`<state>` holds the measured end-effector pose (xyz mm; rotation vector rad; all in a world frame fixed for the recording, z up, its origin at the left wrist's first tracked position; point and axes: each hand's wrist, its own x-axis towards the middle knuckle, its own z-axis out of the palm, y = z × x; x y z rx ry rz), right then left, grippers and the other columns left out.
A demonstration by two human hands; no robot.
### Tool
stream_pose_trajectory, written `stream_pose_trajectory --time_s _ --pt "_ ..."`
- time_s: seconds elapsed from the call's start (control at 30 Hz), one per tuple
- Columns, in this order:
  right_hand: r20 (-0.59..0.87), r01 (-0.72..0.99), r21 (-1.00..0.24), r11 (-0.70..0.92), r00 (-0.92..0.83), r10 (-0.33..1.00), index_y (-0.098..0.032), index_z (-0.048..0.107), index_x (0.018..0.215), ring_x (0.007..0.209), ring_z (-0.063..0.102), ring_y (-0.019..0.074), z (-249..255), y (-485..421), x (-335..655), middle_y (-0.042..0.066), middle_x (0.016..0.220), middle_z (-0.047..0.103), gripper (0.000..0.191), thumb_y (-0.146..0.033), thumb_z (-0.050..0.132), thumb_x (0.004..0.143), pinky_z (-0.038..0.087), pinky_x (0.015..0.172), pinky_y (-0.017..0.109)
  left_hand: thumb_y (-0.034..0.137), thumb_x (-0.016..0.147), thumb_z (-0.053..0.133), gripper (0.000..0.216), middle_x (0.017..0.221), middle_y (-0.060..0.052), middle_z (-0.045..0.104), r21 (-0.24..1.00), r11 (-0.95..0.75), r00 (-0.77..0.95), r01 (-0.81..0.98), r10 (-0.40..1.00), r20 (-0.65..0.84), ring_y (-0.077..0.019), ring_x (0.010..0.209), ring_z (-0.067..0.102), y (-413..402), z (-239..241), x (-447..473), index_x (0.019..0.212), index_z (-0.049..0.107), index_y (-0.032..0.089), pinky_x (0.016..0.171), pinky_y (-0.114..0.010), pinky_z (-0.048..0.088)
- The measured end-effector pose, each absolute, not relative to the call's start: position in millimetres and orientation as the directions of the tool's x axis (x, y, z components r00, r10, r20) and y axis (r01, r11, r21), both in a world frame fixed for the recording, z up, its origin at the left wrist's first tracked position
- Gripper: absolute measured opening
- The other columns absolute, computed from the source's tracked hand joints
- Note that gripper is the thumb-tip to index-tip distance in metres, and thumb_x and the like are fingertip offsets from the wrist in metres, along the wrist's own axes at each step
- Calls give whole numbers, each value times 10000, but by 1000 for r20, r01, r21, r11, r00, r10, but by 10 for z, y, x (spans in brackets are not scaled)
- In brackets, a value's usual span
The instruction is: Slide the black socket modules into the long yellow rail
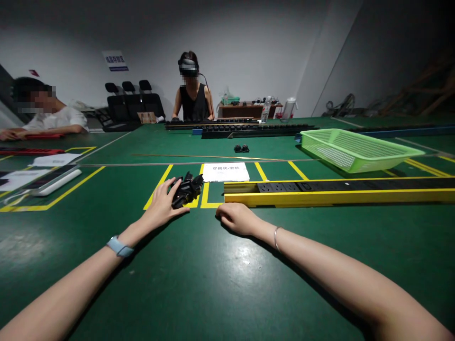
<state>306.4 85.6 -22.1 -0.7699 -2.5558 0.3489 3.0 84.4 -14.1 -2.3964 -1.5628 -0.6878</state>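
While the left hand (163, 201) is lying spread against the heap of black parts (187, 190), its fingers are touching the pieces and its thumb is pointing out along the near edge — prob. such a wide shape is suiting a loose heap. This hand is open, w/o a firm grip that I can see. The right hand (236, 218) is resting on the table (231, 293) just before the left end of the yellow rail (295, 198), fingers curling in loosely; I cannot tell if something small is hiding inside.

The rail is lying crosswise w/ its open end facing the heap, and black sockets (277, 187) are sitting in its channel; seemingly this placing is making the opening easy to reach. Yellow tape (211, 205) is marking areas, prob. for good order, and a paper sign (226, 172) is lying just beyond the rail's end, near the heap. Farther back a green basket (327, 154) is standing behind the rail — maybe b/c there it is not blocking the arms.
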Motion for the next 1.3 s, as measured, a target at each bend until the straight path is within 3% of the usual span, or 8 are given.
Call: stream_pose_trajectory --time_s 0.23,0.43,0.57,0.73,0.87,1.07,1.3 --pt "329 471 -331 818 -755 568 -179 609 956 779 577 149 -220 856 3071 44 887 657 151 -141 518 841 401 703 238 551 793 589 784 1453 -171 344 37 -406 308 913 746 590 -380 1313 328 750 -185 156 1446 291 236 1058 -573 301" --pt "342 452 -336 827 -759 554 -177 603 963 782 565 143 -225 857 3082 38 884 647 152 -135 517 845 400 709 235 532 789 600 709 1524 -96 275 -73 -540 498 838 704 506 -374 1368 246 683 -147 186 1423 356 325 1102 -590 201" --pt "350 445 -338 829 -758 550 -179 604 964 773 562 143 -230 859 3084 36 869 642 151 -138 517 848 400 706 236 439 852 537 563 1508 -51 304 -103 -573 549 813 694 465 -339 1325 302 659 -119 207 1393 393 383 1086 -560 235" --pt "351 440 -340 831 -761 546 -179 603 967 786 568 146 -243 862 3081 39 883 645 154 -135 514 849 405 720 240 554 779 579 685 1240 -120 498 -79 -476 447 876 739 504 -318 1080 455 652 -142 159 1396 408 314 937 -487 369" --pt "348 439 -344 830 -761 547 -181 601 971 799 569 148 -250 868 3085 42 891 644 156 -133 515 851 408 731 244 655 699 612 741 1071 -109 539 -107 -481 466 870 732 497 -301 983 480 648 -154 141 1331 483 290 876 -454 379" --pt "348 434 -338 835 -767 539 -182 597 967 793 570 148 -254 873 3091 39 883 643 153 -136 510 850 410 725 240 628 713 624 589 1009 -92 583 -76 -563 528 823 708 469 -287 952 500 641 -128 154 1163 589 249 861 -450 400" --pt "339 439 -327 837 -772 537 -181 593 972 811 571 153 -235 863 3087 49 906 646 158 -134 504 850 411 735 248 506 740 674 499 1051 -97 575 53 -647 548 760 683 482 -275 1027 506 605 -95 171 1155 594 241 891 -444 470"
